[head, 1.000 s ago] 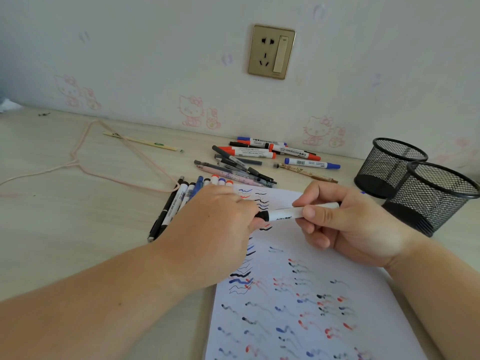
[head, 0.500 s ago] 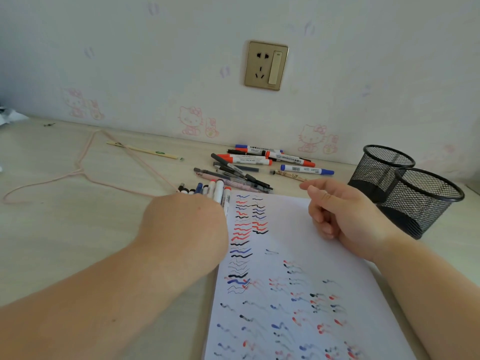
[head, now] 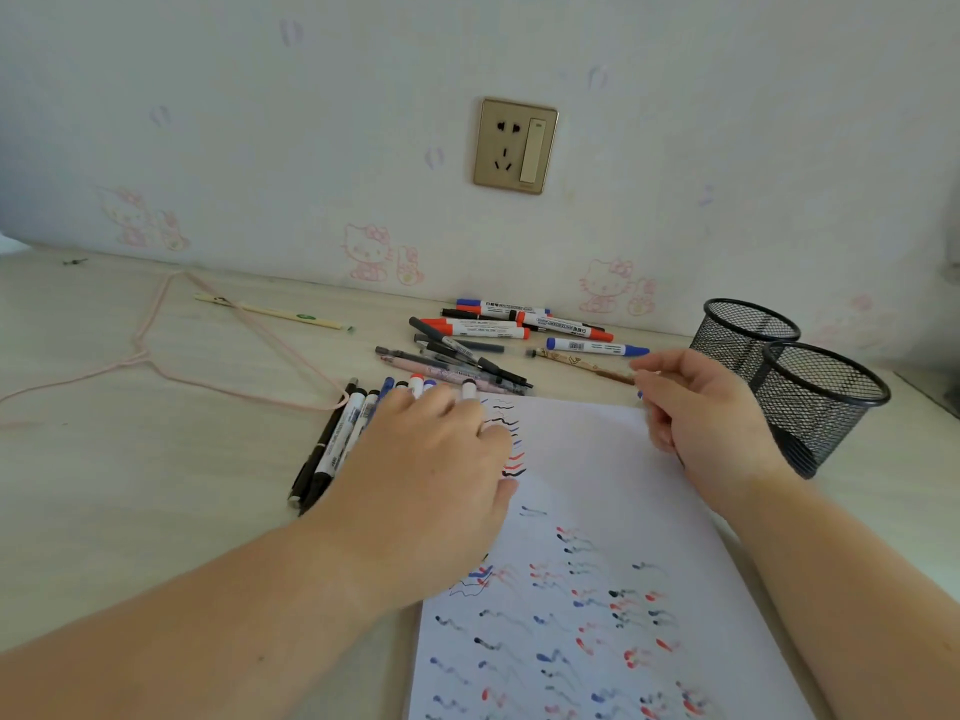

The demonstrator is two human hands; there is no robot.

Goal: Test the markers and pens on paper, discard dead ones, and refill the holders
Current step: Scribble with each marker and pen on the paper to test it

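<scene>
We see our left hand (head: 431, 459) lying flat, fingers spread and relaxed, on the row of capped white and black markers and pens (head: 337, 439) beside the left edge of the white sheet of paper covered with red, blue and black test squiggles (head: 597, 485); it presses on them and grips none; our right hand (head: 696, 407) hovers over the far right corner of the sheet, fingers loosely curled, and it seems to hold nothing, though it is blurred; a second loose heap of red, blue and black capped markers and thin pens (head: 483, 345) lies on the pale wooden worktop (head: 130, 459) near the wall; the two black wire-mesh holders (head: 821, 402) stand at the right, just beside the sheet; we judge these plastic barrels light, stiff and smooth, so they roll easily under a flat palm; it is better to pinch one at mid-barrel, away from the cap; the barrels carry printed labels and a barcode, but the writing is too small to read.
</scene>
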